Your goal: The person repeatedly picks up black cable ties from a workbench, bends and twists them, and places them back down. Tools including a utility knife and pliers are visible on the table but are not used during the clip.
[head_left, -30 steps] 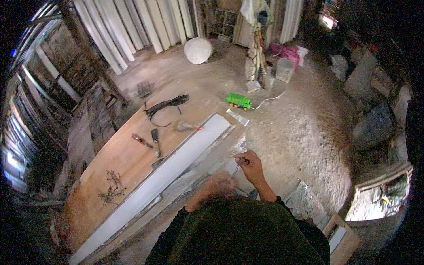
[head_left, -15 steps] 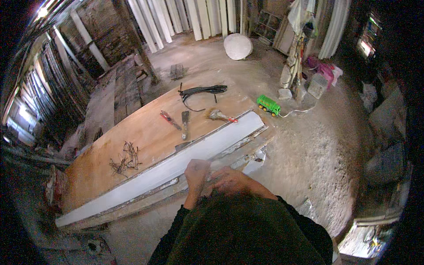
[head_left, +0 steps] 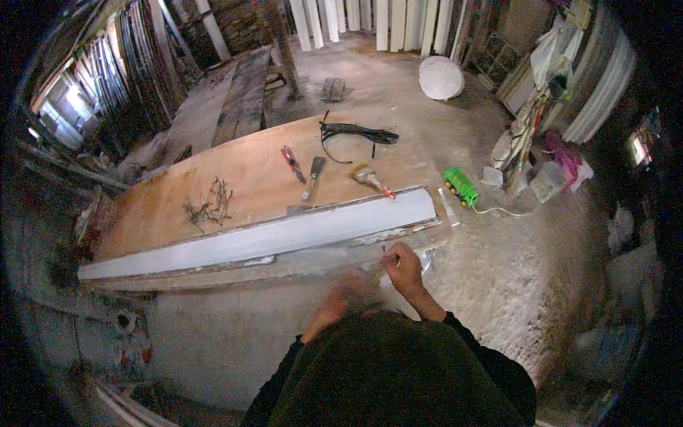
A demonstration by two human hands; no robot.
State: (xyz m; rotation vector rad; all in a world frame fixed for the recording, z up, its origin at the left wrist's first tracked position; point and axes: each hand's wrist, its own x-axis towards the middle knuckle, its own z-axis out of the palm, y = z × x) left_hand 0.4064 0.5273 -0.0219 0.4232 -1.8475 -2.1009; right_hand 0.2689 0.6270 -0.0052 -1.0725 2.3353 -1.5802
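My right hand [head_left: 404, 272] is closed in a pinch in front of the white plank's right part; a tiny dark bluish tip shows at its fingertips, too small to name. Left of it, my left hand [head_left: 348, 295] is smeared by motion, its fingers unclear. Beyond both hands lies the long white-coated plank [head_left: 284, 240] along the near edge of a brown board [head_left: 249, 174]. On that board are red-handled pliers [head_left: 292, 164], a scraper [head_left: 313, 179], a paintbrush [head_left: 370, 179], a bundle of black cord [head_left: 359, 134] and a tangle of thin wire [head_left: 208, 206].
A green toy truck [head_left: 461, 186] with a white string stands right of the board, near a narrow white strip [head_left: 449, 208]. Farther off are a round white disc [head_left: 441, 78], a wooden post [head_left: 282, 50] and upright white strips [head_left: 405, 25]. Stone blocks [head_left: 548, 183] sit at the right.
The view has shifted, so the board and plank appear turned. My hands have moved apart, the right one now raised in a pinch. The narrow white strip now shows beside the plank's right end.
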